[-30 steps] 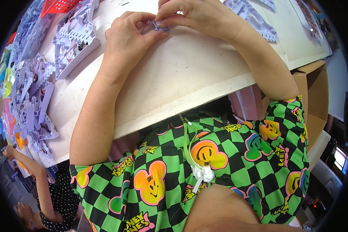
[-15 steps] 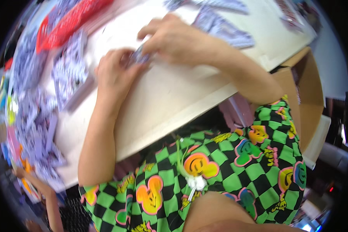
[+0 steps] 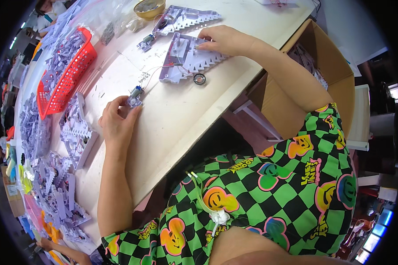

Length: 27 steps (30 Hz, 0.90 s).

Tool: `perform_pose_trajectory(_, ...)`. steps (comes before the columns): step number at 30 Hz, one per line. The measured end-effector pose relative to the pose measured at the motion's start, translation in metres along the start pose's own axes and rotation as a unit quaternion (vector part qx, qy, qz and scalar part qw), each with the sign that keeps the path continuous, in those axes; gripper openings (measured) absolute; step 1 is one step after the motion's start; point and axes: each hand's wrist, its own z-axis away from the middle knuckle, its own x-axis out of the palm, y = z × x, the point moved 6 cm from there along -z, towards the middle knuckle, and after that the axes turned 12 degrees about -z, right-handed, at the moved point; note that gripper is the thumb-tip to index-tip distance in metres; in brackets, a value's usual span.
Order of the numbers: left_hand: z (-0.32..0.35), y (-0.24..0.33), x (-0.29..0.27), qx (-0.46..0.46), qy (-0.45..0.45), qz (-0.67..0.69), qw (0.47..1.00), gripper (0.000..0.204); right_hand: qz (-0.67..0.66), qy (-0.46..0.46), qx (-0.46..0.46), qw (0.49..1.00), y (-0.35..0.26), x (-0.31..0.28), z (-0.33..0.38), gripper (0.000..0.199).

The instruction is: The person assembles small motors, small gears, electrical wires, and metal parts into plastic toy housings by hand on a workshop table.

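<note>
My left hand pinches a small motor unit with a blue part on a pale plastic block, just above the white table. Thin wires run from it to a lavender plastic housing half with a toothed edge. Over that housing's upper right side, my right hand has thumb and fingertips closed on it; exactly what lies between the tips is hidden. A round black speaker rests beside the toothed edge. Behind is a similar housing half, with its own motor unit.
A red perforated basket full of lavender parts stands on the left. More housings are piled nearer me. A yellow bowl sits at the far side. Right of the table edge is an open cardboard box. Other people work at left.
My hands, close together before, are now apart: the left is lower with the motor unit, the right has gone to the housing half. The view has also shifted.
</note>
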Motion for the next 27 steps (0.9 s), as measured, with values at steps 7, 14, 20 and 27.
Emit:
perform_pose_trajectory(7,-0.041,0.012,0.026,0.056,-0.008,-0.034,0.998,0.039,-0.044,0.047,0.078,0.995,0.035,-0.014,-0.001,0.044)
perform_pose_trajectory(14,-0.091,0.037,0.058,0.053,-0.018,-0.033,0.998,0.045,-0.026,0.098,0.093,0.990,0.052,-0.024,-0.009,0.046)
perform_pose_trajectory(20,-0.105,0.035,0.070,0.025,-0.029,-0.028,0.999,0.048,0.002,0.109,0.094,0.990,0.072,-0.028,-0.036,0.046)
perform_pose_trajectory(27,-0.066,0.055,0.046,0.076,-0.019,-0.027,0.997,0.051,0.015,0.239,-0.055,0.969,0.127,-0.048,-0.036,0.052)
